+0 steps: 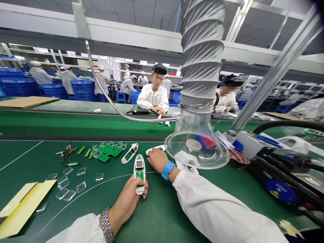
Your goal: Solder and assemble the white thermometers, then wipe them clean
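Observation:
My left hand (129,194) is closed around a white handheld device casing (139,170), held upright with its open face towards me. A green circuit board and a small grey screen show inside it, and my thumb lies over the lower part. Further forward and to the right, my right hand (158,160) has its fingers bent over another white plastic casing (159,148), which they partly hide. A third white casing (130,153) with a green board inside lies just left of that one on the green bench.
Green circuit boards (107,149), small wired parts (68,150) and clear plastic windows (63,182) lie to the left, near a yellow sheet (27,209). A clear extraction hood (197,150) hangs at right, beside black equipment (273,172). A person (153,96) sits opposite.

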`<move>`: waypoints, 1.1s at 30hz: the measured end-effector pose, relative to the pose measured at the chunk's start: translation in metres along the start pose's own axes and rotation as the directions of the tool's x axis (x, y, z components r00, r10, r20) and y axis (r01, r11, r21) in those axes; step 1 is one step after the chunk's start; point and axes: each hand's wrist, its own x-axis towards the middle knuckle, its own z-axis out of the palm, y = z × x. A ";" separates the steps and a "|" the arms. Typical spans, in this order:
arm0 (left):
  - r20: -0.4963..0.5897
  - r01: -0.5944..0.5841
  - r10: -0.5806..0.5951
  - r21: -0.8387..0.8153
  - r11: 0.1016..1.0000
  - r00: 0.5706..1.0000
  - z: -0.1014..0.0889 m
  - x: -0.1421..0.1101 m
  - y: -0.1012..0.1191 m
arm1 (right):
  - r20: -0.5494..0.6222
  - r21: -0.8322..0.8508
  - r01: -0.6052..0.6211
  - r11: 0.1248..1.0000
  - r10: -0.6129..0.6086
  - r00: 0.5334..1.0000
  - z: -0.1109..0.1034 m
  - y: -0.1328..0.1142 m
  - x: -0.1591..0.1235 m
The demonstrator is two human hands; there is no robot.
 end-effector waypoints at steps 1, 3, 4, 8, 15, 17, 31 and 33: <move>-0.010 -0.008 0.008 0.008 1.000 1.000 0.000 0.000 0.000 | 0.001 -0.005 0.008 1.000 -0.008 1.000 -0.001 -0.002 0.002; -0.028 -0.015 0.016 0.033 0.999 0.999 -0.001 0.000 0.001 | -0.021 -0.007 0.033 0.999 -0.033 0.999 -0.011 -0.007 -0.005; -0.037 -0.017 0.018 0.046 0.999 0.999 -0.001 0.000 0.001 | -0.040 -0.005 0.056 0.998 -0.056 0.998 -0.019 -0.009 -0.014; -0.048 -0.034 0.036 0.047 0.998 0.998 -0.002 0.000 0.000 | -0.209 -0.004 0.262 0.965 -0.257 0.943 -0.070 -0.017 -0.081; -0.036 0.019 -0.015 0.108 0.994 0.999 0.001 -0.002 -0.003 | -0.658 -0.227 -0.162 0.960 -0.029 0.752 -0.136 0.033 -0.132; -0.033 0.014 -0.010 0.123 0.992 0.999 0.002 -0.003 -0.003 | -0.511 -0.250 -0.129 0.960 -0.018 0.859 -0.132 0.055 -0.117; -0.053 0.052 -0.045 0.144 0.988 0.998 0.009 -0.005 0.005 | -0.243 -0.145 0.003 0.989 -0.039 0.969 -0.096 0.151 -0.055; -0.047 0.050 -0.044 0.146 0.988 0.998 0.008 -0.005 0.004 | -0.233 -0.145 -0.018 0.989 -0.016 0.972 -0.099 0.146 -0.057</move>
